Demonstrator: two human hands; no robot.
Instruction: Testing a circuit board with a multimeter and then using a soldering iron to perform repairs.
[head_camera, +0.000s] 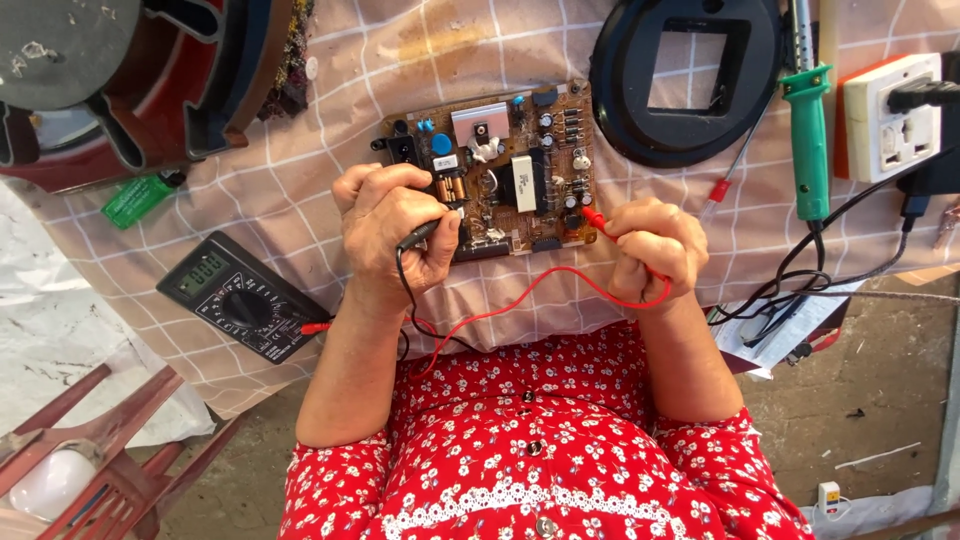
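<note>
Work surface is a table draped in a beige cloth (300, 190) with a thin white grid, creased and stained near the far edge; bare concrete floor shows beyond the near edge, to the right. A brown circuit board (500, 170) lies flat at the cloth's centre, crowded with small cylindrical capacitors, a finned metal heat sink and a blocky transformer with a white label. The left hand (385, 235) is closed in a pinch around the black test probe (428, 232), its tip down on the board's near-left area. The right hand (650, 250) is curled shut on the red test probe (600, 222), tip touching the board's near-right edge. Red and black leads loop off the table edge toward a dark digital multimeter (240, 297), which lies at an angle on the cloth left of the left forearm (its display is lit, digits not legible). Right of the board: a round black plastic housing (685, 80) with a square opening, then a green-handled soldering iron (808, 140), then a white wall socket block (890, 115) with a black plug in it. Tangled black cables crowd the right edge. A green lighter (138, 197) lies far left beside dark red plastic parts. Open cloth remains between multimeter and board.
</note>
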